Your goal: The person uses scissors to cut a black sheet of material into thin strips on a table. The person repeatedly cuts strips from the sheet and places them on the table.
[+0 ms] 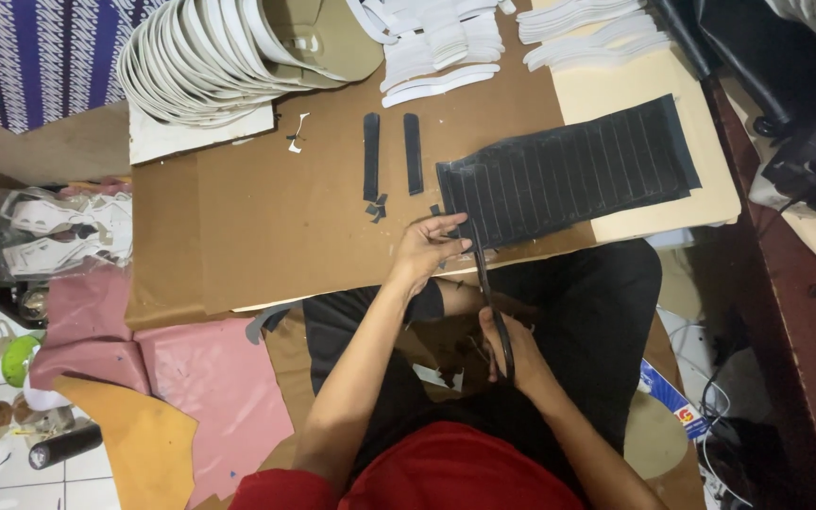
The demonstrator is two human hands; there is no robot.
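My left hand (424, 250) pinches the near left corner of a black ribbed sheet (569, 170) marked with parallel lines, which lies on a brown cardboard board (266, 208). My right hand (512, 349) grips the handles of black scissors (488, 293) over my lap, blades pointing up at the sheet's near edge beside my left fingers. Two cut black strips (391, 154) lie upright on the board to the left of the sheet, with small black scraps (376, 209) below them.
A fanned stack of pale cap brims (219, 57) sits at the board's far left, white curved pieces (446, 47) at the far middle. A bag of white cutouts (49, 231), pink sheets (200, 378) and tan leather (144, 444) lie on the left; a dark table (795, 302) stands on the right.
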